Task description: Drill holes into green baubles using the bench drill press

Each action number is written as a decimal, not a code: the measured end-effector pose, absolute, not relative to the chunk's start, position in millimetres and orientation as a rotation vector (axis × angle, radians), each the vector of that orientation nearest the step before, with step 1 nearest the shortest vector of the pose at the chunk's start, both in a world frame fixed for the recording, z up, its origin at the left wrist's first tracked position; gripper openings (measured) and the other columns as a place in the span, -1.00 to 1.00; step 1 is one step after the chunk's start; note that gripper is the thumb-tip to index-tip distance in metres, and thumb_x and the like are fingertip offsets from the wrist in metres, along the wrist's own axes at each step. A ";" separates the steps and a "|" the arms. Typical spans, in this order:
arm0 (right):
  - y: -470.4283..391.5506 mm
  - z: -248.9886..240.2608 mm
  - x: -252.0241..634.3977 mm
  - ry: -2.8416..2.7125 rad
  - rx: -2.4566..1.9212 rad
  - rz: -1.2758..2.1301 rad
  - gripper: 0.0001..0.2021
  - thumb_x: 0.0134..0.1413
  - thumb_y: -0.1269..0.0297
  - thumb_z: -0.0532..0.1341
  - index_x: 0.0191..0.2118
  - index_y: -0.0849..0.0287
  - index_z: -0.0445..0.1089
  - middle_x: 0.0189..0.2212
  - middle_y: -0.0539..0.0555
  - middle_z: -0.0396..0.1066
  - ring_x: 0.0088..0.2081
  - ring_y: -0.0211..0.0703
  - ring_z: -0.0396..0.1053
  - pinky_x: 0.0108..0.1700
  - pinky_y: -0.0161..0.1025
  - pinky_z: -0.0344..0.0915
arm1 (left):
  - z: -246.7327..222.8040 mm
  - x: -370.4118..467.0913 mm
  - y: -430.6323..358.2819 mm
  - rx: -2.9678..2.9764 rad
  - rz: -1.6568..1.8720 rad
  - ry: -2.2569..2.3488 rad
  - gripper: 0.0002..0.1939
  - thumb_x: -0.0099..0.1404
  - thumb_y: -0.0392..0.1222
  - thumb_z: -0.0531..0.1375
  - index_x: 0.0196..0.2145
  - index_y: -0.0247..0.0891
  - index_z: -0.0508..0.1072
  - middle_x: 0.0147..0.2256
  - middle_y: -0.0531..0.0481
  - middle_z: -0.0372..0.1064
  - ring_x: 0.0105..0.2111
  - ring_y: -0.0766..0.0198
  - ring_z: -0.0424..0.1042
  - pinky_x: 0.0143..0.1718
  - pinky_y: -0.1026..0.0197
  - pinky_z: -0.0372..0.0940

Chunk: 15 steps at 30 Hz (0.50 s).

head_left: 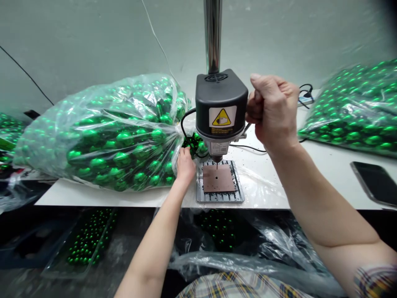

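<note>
A pale wall (pixel 108 37) is seen behind a white desk (pixel 325 176), and a thin white wire (pixel 154 33) is hung down it. A drill (pixel 221 99) with a black cover is carried on a shiny pole (pixel 213 37); its front is marked with a yellow warning label (pixel 222 117). Below it, a brown board (pixel 211 186) is laid on a grooved grey base (pixel 220 198), strewn with dark crumbs. The bit (pixel 217 166) is pointed down at the board, close to a small hole (pixel 216 177).

The right hand (pixel 274 109) is raised beside the drill and clamped on its lever (pixel 247 127), which is mostly hidden by the fingers. The left hand (pixel 186 165) is placed at the mouth of a clear bag (pixel 149 124), just beside green balls (pixel 201 147) to the left of the drill; whether a ball is held cannot be told, as the fingertips are partly hidden.

The bag is filled with shiny green balls and set on the desk. A second bag (pixel 350 111) of them is seen at the far right, with a phone (pixel 375 182) laid in front. Below desk level, more balls are held in a clear tray (pixel 63 275) at the left.
</note>
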State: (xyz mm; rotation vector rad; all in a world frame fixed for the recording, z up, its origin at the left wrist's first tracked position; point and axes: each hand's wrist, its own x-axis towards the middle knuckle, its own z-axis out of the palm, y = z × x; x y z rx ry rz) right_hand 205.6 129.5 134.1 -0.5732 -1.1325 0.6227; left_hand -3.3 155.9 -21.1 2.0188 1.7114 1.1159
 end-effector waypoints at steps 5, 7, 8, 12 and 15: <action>132.3 132.8 208.2 -1.143 -0.591 0.614 -0.52 0.12 0.09 0.33 -0.60 0.11 0.05 -0.74 -0.13 -0.03 -0.74 -0.43 -0.12 -0.73 -0.30 -0.26 | -23.8 8.7 207.4 2.053 0.903 1.829 -0.71 0.11 -0.47 0.23 -0.21 -0.23 0.47 -0.03 -0.31 0.33 0.06 -0.24 0.36 0.09 -0.18 0.24; 135.1 131.1 210.9 -1.191 -0.585 0.598 -0.51 0.14 0.04 0.31 -0.58 0.11 0.04 -0.74 -0.13 -0.02 -0.74 -0.44 -0.13 -0.72 -0.30 -0.23 | -21.6 6.8 204.1 2.057 0.909 1.842 -0.68 0.09 -0.50 0.23 -0.19 -0.24 0.46 -0.02 -0.30 0.32 0.07 -0.25 0.35 0.09 -0.19 0.23; 136.2 130.4 212.0 -1.219 -0.581 0.589 -0.51 0.15 0.02 0.30 -0.57 0.11 0.03 -0.74 -0.14 -0.02 -0.74 -0.44 -0.13 -0.72 -0.30 -0.21 | -19.7 4.5 197.5 2.061 0.914 1.848 -0.64 0.08 -0.51 0.23 -0.16 -0.26 0.45 -0.01 -0.32 0.30 0.08 -0.26 0.34 0.10 -0.20 0.23; 136.0 130.7 211.1 -1.215 -0.581 0.595 -0.51 0.16 0.02 0.29 -0.57 0.11 0.04 -0.74 -0.13 0.00 -0.74 -0.43 -0.11 -0.72 -0.30 -0.20 | -9.1 -6.9 145.3 2.098 1.039 1.776 -0.51 0.10 -0.44 0.26 0.01 -0.27 0.39 0.02 -0.30 0.28 0.09 -0.21 0.33 0.11 -0.18 0.23; 132.4 133.3 205.9 -1.120 -0.574 0.619 -0.52 0.14 0.11 0.33 -0.60 0.11 0.06 -0.75 -0.12 0.01 -0.75 -0.42 -0.11 -0.75 -0.28 -0.26 | -4.7 -10.6 99.7 1.839 1.283 1.564 -0.52 0.18 -0.21 0.30 0.06 -0.15 0.33 -0.06 -0.15 0.37 -0.08 0.02 0.43 -0.02 -0.01 0.34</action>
